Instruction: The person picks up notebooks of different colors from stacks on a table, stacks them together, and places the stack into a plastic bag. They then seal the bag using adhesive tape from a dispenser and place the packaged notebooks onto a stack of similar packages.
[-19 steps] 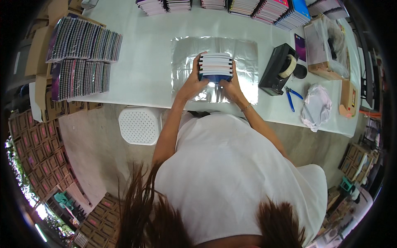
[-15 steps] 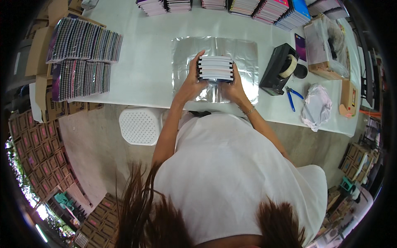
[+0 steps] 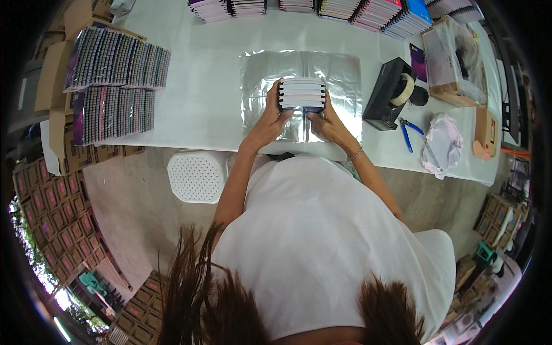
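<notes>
left hand [image 3: 270,119] + right hand [image 3: 330,122] both gripping notebook stack [image 3: 302,92] over plastic sheet [image 3: 257,77] | looks like lining-up step | next move probably needs even squeeze imo

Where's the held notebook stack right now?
In the head view, the notebook stack is upper centre, between the left hand and right hand, over the plastic sheet, left of the black tape dispenser.

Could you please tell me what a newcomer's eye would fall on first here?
Probably the small stack of notebooks between the left hand and right hand, over a shiny plastic sheet at centre. Next might come the two rows of spiral-bound notebooks at far left, then the black tape dispenser right of the sheet.
</notes>
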A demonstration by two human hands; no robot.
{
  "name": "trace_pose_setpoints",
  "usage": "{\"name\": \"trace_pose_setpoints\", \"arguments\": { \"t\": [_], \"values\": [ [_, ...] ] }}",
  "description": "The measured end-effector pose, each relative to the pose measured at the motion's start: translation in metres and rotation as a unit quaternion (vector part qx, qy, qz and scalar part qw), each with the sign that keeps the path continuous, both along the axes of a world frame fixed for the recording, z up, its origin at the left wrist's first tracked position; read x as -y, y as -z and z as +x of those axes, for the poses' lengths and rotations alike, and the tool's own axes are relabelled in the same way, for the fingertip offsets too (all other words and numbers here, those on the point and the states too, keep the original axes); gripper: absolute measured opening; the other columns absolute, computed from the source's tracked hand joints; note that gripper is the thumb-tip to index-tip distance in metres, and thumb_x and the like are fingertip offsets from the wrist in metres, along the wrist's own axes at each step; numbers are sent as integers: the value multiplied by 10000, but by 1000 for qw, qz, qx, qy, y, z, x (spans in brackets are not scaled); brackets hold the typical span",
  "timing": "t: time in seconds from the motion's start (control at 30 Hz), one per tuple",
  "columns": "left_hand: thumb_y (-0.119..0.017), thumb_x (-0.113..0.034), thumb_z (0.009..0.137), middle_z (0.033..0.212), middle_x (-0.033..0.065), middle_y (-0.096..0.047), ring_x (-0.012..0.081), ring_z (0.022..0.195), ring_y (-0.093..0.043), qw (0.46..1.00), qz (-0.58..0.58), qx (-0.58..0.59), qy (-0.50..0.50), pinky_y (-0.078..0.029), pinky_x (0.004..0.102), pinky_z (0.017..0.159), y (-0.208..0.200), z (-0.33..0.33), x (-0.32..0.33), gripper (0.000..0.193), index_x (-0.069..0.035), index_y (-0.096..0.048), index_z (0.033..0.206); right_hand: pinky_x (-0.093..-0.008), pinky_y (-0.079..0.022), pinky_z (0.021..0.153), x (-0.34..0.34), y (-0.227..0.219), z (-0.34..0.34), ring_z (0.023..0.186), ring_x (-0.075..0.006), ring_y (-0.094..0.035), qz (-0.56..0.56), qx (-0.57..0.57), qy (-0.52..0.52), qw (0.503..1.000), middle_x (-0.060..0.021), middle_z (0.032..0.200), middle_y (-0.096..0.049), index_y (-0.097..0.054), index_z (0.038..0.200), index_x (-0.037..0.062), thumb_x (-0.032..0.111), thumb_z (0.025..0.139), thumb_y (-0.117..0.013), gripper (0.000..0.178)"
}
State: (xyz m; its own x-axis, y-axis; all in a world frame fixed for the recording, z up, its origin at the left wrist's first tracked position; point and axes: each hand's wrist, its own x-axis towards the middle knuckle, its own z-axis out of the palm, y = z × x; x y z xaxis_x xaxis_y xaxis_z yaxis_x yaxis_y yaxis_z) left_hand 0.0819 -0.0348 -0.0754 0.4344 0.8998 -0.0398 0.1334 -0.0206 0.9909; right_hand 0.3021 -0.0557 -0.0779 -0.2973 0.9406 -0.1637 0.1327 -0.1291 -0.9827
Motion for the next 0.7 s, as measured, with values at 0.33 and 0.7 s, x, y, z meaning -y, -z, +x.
{"name": "trace_pose_setpoints", "arguments": {
  "t": [0.33, 0.7],
  "values": [
    [-599, -51, 961, 1579, 204, -193, 346, 1477, -225, 998, 37, -47, -19, -244, 445, 1206, 0, 4, 13, 841, -64, -35, 1585, -413, -261, 1193, 2, 0, 7, 1443, -363, -323, 53, 98, -38, 993, -253, 1549, -300, -122, 1562, 6, -12, 910, -621, 821],
    [-747, -357, 851, 1437, 205, -403, 325, 1348, -408, 977, -183, 70, -83, -332, 428, 1139, -32, 17, -14, 907, -47, -219, 1521, -357, -417, 1064, -14, -36, 17, 1258, -247, -521, -165, -153, 63, 972, -175, 1329, -567, -397, 1465, -18, 77, 847, -745, 715]
  ]
}}
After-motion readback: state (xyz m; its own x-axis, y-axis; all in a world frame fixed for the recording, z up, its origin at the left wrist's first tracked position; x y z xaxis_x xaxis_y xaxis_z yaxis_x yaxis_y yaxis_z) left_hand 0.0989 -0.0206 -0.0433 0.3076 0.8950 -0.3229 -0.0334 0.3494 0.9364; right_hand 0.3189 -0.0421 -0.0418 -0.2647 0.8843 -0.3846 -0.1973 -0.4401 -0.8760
